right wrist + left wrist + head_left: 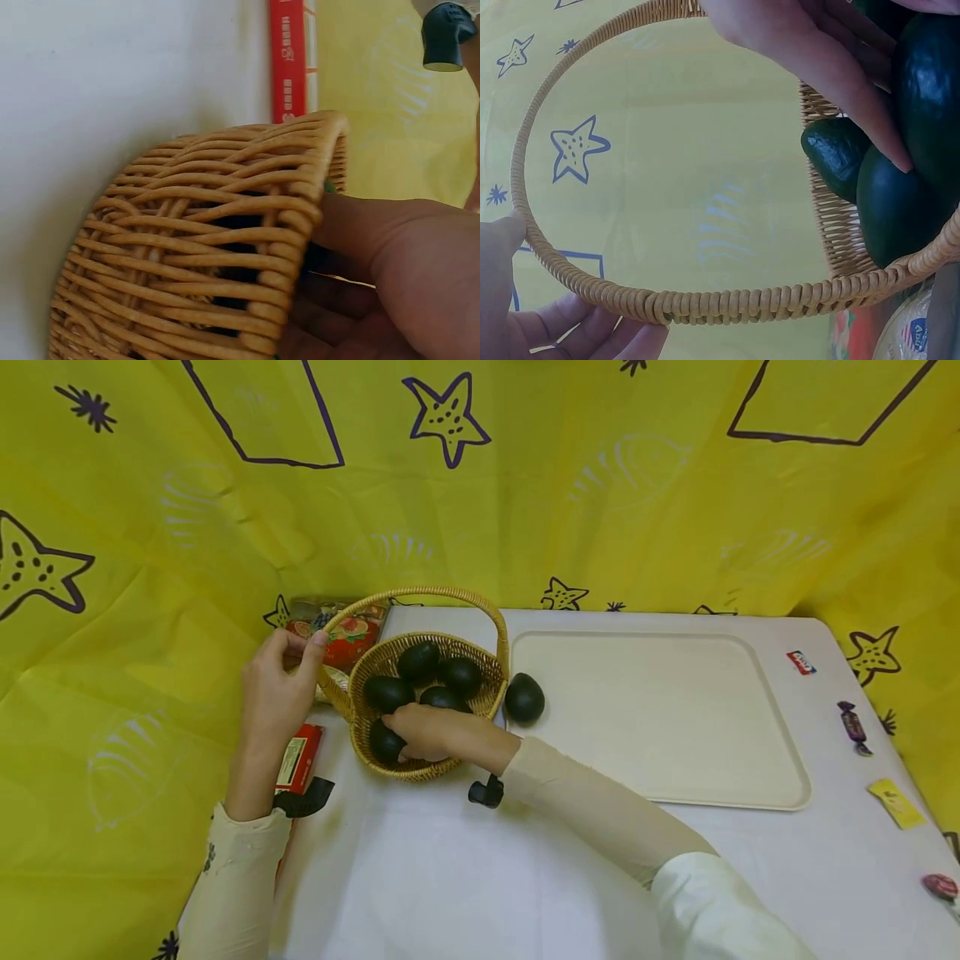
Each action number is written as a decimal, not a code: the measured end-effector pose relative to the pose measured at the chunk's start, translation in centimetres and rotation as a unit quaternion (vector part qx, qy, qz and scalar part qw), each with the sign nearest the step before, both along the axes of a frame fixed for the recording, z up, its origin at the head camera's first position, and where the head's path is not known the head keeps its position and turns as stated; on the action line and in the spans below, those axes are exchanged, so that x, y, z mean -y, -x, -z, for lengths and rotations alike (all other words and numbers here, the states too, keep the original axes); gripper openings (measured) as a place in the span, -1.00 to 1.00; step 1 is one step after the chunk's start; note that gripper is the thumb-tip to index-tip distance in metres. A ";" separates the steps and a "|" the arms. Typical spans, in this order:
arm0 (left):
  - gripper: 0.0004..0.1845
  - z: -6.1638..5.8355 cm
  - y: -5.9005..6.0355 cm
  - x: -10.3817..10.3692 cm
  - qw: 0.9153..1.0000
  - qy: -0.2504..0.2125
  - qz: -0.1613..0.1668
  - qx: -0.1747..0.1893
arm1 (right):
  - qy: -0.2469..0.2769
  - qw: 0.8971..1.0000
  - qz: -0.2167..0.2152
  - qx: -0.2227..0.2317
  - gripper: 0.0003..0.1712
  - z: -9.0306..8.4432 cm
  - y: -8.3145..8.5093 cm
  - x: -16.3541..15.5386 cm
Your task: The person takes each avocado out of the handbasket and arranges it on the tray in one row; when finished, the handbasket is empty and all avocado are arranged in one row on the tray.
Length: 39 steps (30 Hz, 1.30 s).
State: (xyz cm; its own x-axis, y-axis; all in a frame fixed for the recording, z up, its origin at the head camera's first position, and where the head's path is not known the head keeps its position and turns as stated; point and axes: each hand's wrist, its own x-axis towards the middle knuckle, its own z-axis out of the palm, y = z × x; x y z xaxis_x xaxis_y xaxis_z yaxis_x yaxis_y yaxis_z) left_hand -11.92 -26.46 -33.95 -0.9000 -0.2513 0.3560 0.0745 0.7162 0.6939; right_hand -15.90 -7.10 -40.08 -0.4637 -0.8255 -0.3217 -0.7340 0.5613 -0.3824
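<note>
Nearest the viewer, the right hand [423,732] reached over the near rim of the wicker basket [420,770], its fingers curled round the nearest avocado [384,742], which lay against the basket's near-left wall directly under the fingertips; the wrist view showed the fingers [337,217] hooked over the woven rim. The fruit's long axis could not be told, the hand covering much of it. To the left, near the table's left edge, the left hand [279,687] pinched the lower part of the arched handle [450,593] between thumb [499,247] and fingers, steadying the basket. Four more avocados [441,680] lay deeper in the basket, and a loose avocado [523,697] rested on the table just beside its right side, at the left edge of the cream tray [757,777]. A red packet [300,758] lay below the left hand. Farther back, a printed snack bag [347,635] lay behind the basket at the table's far left corner.
</note>
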 end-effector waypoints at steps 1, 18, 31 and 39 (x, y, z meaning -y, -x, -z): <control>-0.47 0.0 0.0 0.0 1.000 0.000 0.000 0.000 | 0.001 1.000 0.000 0.001 -0.25 -0.1 0.0 -0.1; -0.46 -0.1 0.0 0.0 1.000 -0.002 0.004 0.003 | 0.170 0.983 0.059 0.020 -0.13 -3.9 0.0 -6.7; -0.47 0.0 -0.1 0.0 1.000 0.001 -0.001 0.002 | 0.254 0.959 0.126 0.013 -0.16 -4.8 -1.5 -14.3; -0.49 0.0 0.0 -0.1 1.000 0.000 -0.001 0.000 | 0.290 0.942 0.166 -0.025 -0.15 -4.4 -1.7 -20.2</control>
